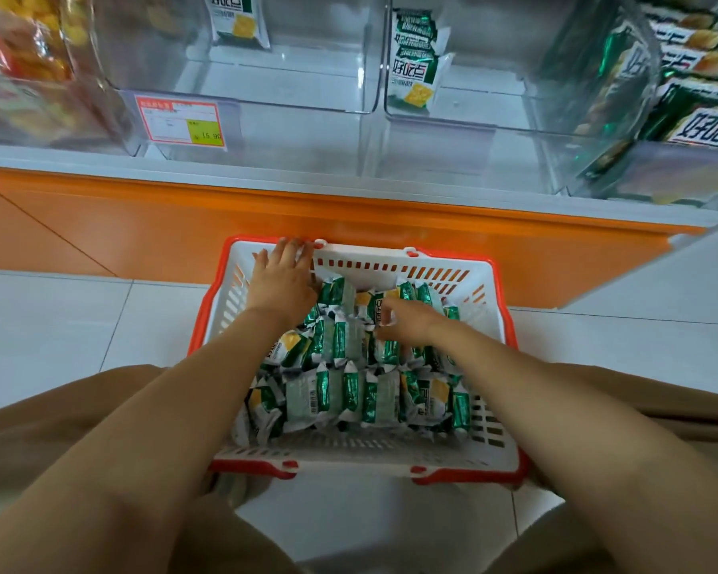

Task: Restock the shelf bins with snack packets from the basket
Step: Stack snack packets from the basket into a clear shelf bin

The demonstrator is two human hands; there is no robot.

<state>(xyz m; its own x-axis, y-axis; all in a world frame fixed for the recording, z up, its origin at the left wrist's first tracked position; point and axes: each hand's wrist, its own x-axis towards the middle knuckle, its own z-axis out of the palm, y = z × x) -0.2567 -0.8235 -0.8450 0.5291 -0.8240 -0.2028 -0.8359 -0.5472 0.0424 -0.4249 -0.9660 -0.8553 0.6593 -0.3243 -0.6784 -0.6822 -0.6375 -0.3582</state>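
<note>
While left hand (282,279) splays on basket (390,268) | right hand (407,325) pinches snack packet (374,309) | long axis near-far

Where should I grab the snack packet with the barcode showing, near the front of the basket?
Probably from straight above, pinching across its two long edges at the middle. The barcode packet lies flat, back side up, on top of the others in the basket, so nothing lies over it.

The price label (182,123) on a clear bin (291,132) reads 15.90; shelved packets (414,72) carry 好吃点
</note>
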